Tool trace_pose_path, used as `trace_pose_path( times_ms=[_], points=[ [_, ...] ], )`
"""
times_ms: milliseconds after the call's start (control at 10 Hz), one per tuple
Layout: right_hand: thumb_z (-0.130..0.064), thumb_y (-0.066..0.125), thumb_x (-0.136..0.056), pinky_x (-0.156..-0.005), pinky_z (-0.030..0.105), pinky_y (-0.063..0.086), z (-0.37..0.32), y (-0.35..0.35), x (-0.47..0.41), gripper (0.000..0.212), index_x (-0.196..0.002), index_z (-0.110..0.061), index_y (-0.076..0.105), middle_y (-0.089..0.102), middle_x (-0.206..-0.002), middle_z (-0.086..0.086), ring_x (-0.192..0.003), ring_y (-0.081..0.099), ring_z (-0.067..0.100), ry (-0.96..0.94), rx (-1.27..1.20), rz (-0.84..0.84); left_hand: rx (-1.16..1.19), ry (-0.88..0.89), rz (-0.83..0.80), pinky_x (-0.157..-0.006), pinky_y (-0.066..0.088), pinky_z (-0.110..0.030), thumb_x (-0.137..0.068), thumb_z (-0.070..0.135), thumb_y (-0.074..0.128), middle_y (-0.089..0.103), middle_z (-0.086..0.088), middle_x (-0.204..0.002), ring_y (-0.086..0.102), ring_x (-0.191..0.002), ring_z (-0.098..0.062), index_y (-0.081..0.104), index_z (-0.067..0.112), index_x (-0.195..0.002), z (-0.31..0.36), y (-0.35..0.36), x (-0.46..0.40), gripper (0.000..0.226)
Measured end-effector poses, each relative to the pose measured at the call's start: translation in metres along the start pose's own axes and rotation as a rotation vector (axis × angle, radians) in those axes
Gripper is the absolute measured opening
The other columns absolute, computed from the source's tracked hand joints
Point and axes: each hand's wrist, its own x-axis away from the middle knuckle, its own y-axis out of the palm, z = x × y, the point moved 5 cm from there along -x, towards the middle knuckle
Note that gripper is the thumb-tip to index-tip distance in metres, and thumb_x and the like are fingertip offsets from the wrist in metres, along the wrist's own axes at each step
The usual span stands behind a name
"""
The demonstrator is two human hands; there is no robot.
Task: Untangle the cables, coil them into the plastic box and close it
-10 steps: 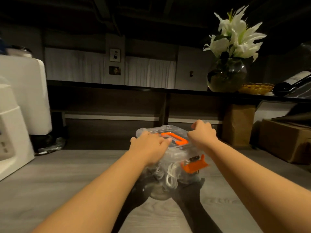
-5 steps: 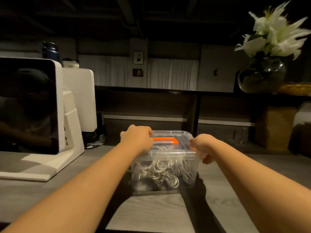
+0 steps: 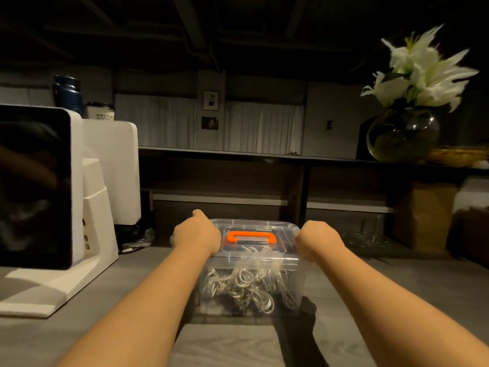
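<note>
Where writing can be read at all, it is on the white cup (image 3: pixel 100 111) at upper left, printed "ANYTIME", with a smaller line beneath too blurred to read. Beside the cup stands a dark blue bottle (image 3: pixel 66 92); both show above a white machine (image 3: pixel 53 207) with a black glossy front panel. The grey wood-grain table (image 3: pixel 225 345) carries the clear plastic box (image 3: pixel 251 287) at centre, its lid (image 3: pixel 254 234) in place with an orange handle (image 3: pixel 250 237) lying flat on top. White cables (image 3: pixel 246 290) are coiled inside, visible through the front wall. The left hand (image 3: pixel 195 233) is curled over the lid's left edge, and the right hand (image 3: pixel 318 238) is curled over the right edge, apparently gripping the rim there; the fingertips are hidden. Behind, a dark shelf (image 3: pixel 264 156) runs across the room, bearing a round glass vase (image 3: pixel 402 135) of white flowers (image 3: pixel 420 72). Two small pictures (image 3: pixel 211 111) hang on the pale back wall, and a brown paper bag (image 3: pixel 426 215) stands at right
</note>
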Motion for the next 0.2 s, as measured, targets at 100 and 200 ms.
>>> trace_pose_path(
  times_ms=[100, 200],
  points=[
    [-0.011, 0.063, -0.088, -0.082, 0.035, 0.054, -0.005, 0.0, -0.011, 0.029, -0.118, -0.011, 0.062, 0.057, -0.096, 0.007, -0.092, 0.061, 0.025, -0.006, 0.067, -0.01, -0.113, 0.034, -0.018, -0.08, 0.046, -0.039, -0.099, 0.024, 0.047, 0.057, -0.013, -0.129, 0.057, -0.115, -0.032, 0.036, 0.011, -0.139, 0.006, 0.001, -0.005, 0.044],
    [-0.016, 0.056, -0.094, -0.08, 0.034, 0.052, -0.018, -0.009, -0.019, 0.024, -0.117, -0.014, 0.063, 0.064, -0.108, 0.006, -0.098, 0.063, 0.025, -0.086, 0.208, 0.048, -0.228, 0.115, -0.036, -0.089, 0.043, -0.042, -0.097, 0.03, 0.049, 0.054, -0.012, -0.135, 0.05, -0.124, -0.032, 0.037, 0.016, -0.141, 0.023, -0.001, -0.014, 0.048]
  ],
)
